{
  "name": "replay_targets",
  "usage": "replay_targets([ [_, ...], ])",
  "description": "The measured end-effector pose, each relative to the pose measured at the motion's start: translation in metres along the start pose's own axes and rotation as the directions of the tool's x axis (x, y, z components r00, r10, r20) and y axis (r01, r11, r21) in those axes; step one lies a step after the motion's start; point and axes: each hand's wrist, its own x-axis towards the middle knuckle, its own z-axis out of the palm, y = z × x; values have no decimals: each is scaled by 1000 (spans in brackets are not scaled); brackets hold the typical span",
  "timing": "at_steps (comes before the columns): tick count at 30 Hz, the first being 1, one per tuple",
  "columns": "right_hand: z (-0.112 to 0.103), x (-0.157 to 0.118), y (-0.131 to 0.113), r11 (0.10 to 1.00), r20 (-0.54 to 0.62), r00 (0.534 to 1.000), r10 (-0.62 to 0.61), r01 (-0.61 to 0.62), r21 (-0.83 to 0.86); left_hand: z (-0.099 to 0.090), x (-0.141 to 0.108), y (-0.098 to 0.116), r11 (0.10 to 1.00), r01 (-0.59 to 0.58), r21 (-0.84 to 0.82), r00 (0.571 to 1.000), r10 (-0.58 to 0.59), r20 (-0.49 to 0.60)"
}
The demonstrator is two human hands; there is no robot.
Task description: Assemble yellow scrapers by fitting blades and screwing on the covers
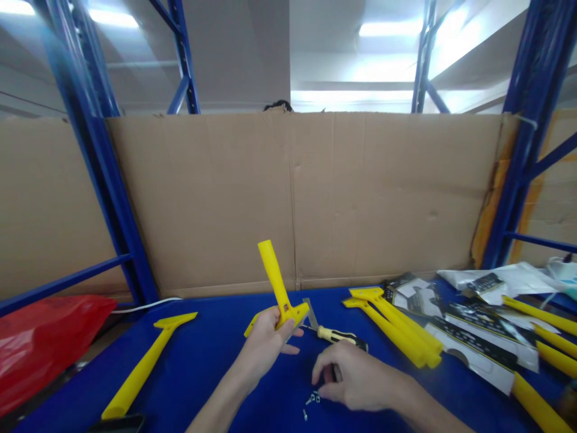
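My left hand point(265, 340) is wrapped round the head of a yellow plastic scraper point(276, 276), whose handle points up and away from me. Just behind it a thin grey metal strip point(310, 311) shows beside a screwdriver point(338, 337) with a cream and black handle. My right hand point(349, 376) hovers low over the blue table, fingers curled, with a gap between thumb and forefinger. Several small screws point(312, 398) lie right at its fingertips; I see none clearly held.
Another yellow scraper point(144, 367) lies at the left, near a red plastic bag point(49, 343). More yellow scrapers point(396, 331) are stacked at the right beside black-and-white packages point(473, 349). A cardboard wall point(288, 198) and blue rack posts point(112, 180) bound the blue tabletop point(193, 367).
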Motion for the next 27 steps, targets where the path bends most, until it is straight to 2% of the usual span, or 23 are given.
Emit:
replay_targets([
  [3, -2, 1, -3, 998, 12, 999, -32, 33, -53, 1, -4, 5, 996, 51, -72, 997, -47, 56],
  [7, -3, 3, -4, 995, -9, 999, -48, 47, -90, 3, -7, 7, 993, 55, -102, 995, -46, 87],
  [13, -3, 3, -9, 991, -137, 989, -62, 45, -125, 4, -6, 2, 995, 62, -78, 994, -55, 90],
  [15, -4, 4, -9, 995, -255, 965, -67, 46, -89, 3, -7, 2, 996, 67, -63, 992, -59, 110],
  [19, -5, 10, -5, 993, -509, 860, -21, 76, 88, 7, -11, 4, 998, 56, -38, 984, -49, 170],
  [22, -4, 13, -2, 989, -569, 822, -19, 99, 109, 14, -14, 5, 998, 52, -24, 978, -45, 205],
  [27, -1, 13, -1, 995, -619, 779, -96, 84, -49, 23, -16, 1, 998, 55, -23, 980, -50, 194],
])
